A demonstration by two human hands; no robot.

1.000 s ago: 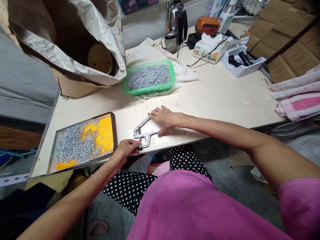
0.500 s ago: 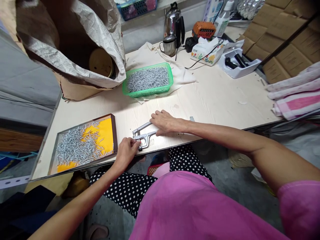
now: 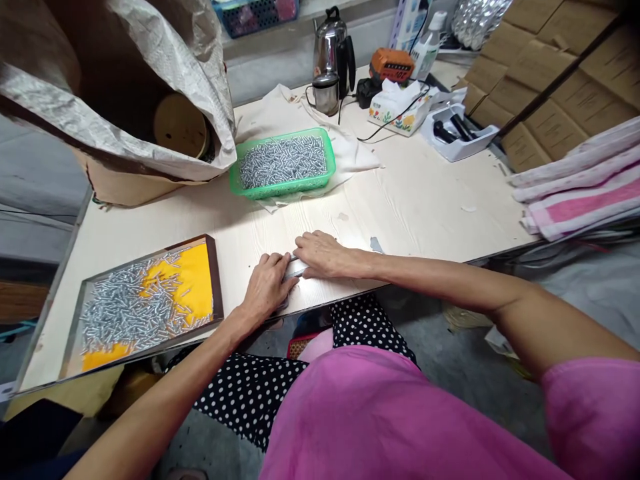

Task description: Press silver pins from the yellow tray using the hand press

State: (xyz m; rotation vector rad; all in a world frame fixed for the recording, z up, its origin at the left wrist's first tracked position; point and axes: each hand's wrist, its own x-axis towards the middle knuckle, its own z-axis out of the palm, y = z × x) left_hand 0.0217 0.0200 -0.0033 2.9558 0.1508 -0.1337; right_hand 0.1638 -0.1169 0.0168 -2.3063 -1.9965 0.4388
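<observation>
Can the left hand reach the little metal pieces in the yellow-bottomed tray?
Probably yes: only the tray's low rim stands between the left hand and the metal pieces, though that hand is on the pliers.

The top (image 3: 400,420) is solid magenta-pink, in plain fabric with shallow creases across the front. The right sleeve (image 3: 590,407) matches it in colour and is short, ending on the upper arm. The trousers (image 3: 240,393) are black, patterned with round white dots on both legs. The left hand (image 3: 267,283), right hand (image 3: 323,255), left forearm (image 3: 175,380) and right forearm (image 3: 435,277) are bare.
</observation>
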